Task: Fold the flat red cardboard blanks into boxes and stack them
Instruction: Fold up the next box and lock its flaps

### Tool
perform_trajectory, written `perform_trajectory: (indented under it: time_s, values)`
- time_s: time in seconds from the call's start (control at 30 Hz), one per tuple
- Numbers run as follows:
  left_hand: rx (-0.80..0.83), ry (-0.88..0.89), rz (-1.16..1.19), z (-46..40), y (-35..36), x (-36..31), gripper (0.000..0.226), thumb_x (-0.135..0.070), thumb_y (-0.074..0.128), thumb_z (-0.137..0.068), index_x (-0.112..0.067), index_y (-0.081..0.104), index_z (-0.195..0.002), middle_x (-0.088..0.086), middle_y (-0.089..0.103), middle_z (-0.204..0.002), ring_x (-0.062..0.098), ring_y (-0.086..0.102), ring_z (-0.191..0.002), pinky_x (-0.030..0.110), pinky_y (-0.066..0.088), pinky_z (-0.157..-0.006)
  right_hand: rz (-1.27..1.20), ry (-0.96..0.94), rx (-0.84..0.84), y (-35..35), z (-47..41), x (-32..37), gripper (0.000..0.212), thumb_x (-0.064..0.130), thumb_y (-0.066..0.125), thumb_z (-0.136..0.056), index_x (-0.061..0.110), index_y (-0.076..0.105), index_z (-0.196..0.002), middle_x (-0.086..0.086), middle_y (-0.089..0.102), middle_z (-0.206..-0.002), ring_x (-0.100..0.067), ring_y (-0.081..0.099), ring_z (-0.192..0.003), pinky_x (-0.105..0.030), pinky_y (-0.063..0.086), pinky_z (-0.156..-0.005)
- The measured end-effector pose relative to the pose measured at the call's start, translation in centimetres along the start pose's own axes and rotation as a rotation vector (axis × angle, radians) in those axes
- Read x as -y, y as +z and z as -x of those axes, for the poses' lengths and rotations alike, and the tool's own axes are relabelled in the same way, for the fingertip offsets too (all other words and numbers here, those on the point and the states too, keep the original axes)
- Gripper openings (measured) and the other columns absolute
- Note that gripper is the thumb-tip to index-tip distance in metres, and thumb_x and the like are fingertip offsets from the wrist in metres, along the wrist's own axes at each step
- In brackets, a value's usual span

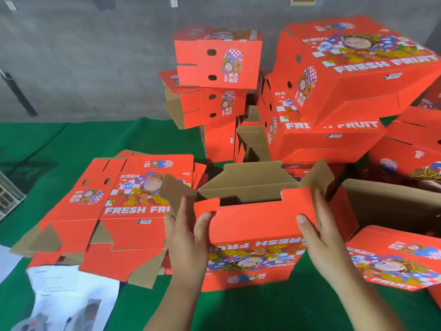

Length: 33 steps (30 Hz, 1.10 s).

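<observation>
Nearest the camera, the left hand and the right hand clasp 1 half-formed red printed cardboard box between them: each thumb lies curled over the near red wall while the other fingers reach round the end corners, so both hands have hold of the box and of nothing else. The box stands open-topped on the green cloth-covered table, its long axis running left to right across the body, square between the 2 hands, with neither hand clearly nearer. Its brown end flaps stand up: the left end flap rises just above the left fingers, and the right end flap leans outward beyond the right fingers. The brown rear flap stands upright on the far side. Judging from this, the coming move is folding those flaps inward, each hand taking its own end. Just left of the box lies the pile of flat red cardboard blanks, near the left hand. Farther back, against the grey wall, rises the stack of finished red boxes, beyond and to the right, well apart from the grip.
</observation>
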<state>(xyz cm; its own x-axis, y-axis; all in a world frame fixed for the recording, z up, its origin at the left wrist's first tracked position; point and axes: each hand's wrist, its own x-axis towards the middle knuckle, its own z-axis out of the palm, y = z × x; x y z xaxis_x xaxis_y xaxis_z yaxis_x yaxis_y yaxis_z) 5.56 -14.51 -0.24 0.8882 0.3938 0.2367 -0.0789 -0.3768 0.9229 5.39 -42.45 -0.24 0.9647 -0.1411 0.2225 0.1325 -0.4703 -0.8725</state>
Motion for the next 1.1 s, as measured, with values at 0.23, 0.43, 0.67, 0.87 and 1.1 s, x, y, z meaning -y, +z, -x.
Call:
perform_trajectory:
  time_s: [0.23, 0.43, 0.67, 0.87, 1.1]
  values:
    - [-0.031, 0.234, -0.401, -0.5, 0.9, 1.4, 0.078, -0.020, 0.074, -0.093, -0.025, 0.035, -0.161, 0.019, 0.050, -0.122, 0.039, 0.051, -0.107, 0.049, 0.048, -0.091, 0.145, 0.173, -0.115, 1.7, 0.8, -0.4, 0.093, 0.024, 0.069, -0.096, 0.051, 0.005, -0.156, -0.001, 0.036, -0.164, -0.033, 0.042, -0.145, -0.051, 0.038, -0.115]
    - [-0.108, 0.417, -0.348, -0.4, 1.1, 2.0, 0.058, 0.014, 0.058, -0.079, -0.029, 0.053, -0.117, 0.015, 0.058, -0.101, 0.041, 0.059, -0.085, 0.052, 0.047, -0.073, 0.219, 0.170, -0.207, 2.2, 0.9, 0.0, 0.120, 0.027, 0.070, -0.094, 0.060, -0.033, -0.145, -0.033, 0.053, -0.143, -0.054, 0.060, -0.117, -0.056, 0.051, -0.096]
    - [0.137, 0.453, -0.349, -1.3, 0.7, 2.5, 0.052, -0.027, 0.077, -0.089, -0.035, 0.054, -0.135, -0.023, 0.055, -0.113, 0.017, 0.051, -0.100, 0.030, 0.032, -0.086, 0.337, 0.030, -0.161, 2.6, 1.1, -0.1, 0.093, 0.025, 0.054, -0.103, 0.045, -0.017, -0.159, 0.006, 0.016, -0.171, -0.039, 0.044, -0.144, -0.057, 0.049, -0.103]
    - [0.532, 0.515, -0.616, -4.6, 1.2, 0.4, 0.068, -0.078, 0.039, -0.094, -0.048, 0.040, -0.155, 0.004, 0.021, -0.163, 0.028, 0.020, -0.150, 0.045, 0.022, -0.123, 0.323, 0.013, -0.087, 2.3, 0.3, -0.7, 0.071, 0.018, 0.044, -0.107, 0.048, 0.012, -0.161, 0.020, 0.007, -0.171, -0.018, 0.033, -0.150, -0.042, 0.050, -0.098]
    - [0.485, 0.254, -0.650, -8.3, 3.9, -2.6, 0.060, -0.079, 0.028, -0.092, -0.046, 0.047, -0.138, 0.002, 0.033, -0.137, 0.034, 0.049, -0.130, 0.046, 0.040, -0.110, 0.305, 0.044, -0.046, 2.4, 0.6, -1.4, 0.062, 0.014, 0.044, -0.107, 0.041, 0.026, -0.161, 0.016, 0.007, -0.171, -0.022, 0.027, -0.154, -0.050, 0.033, -0.118]
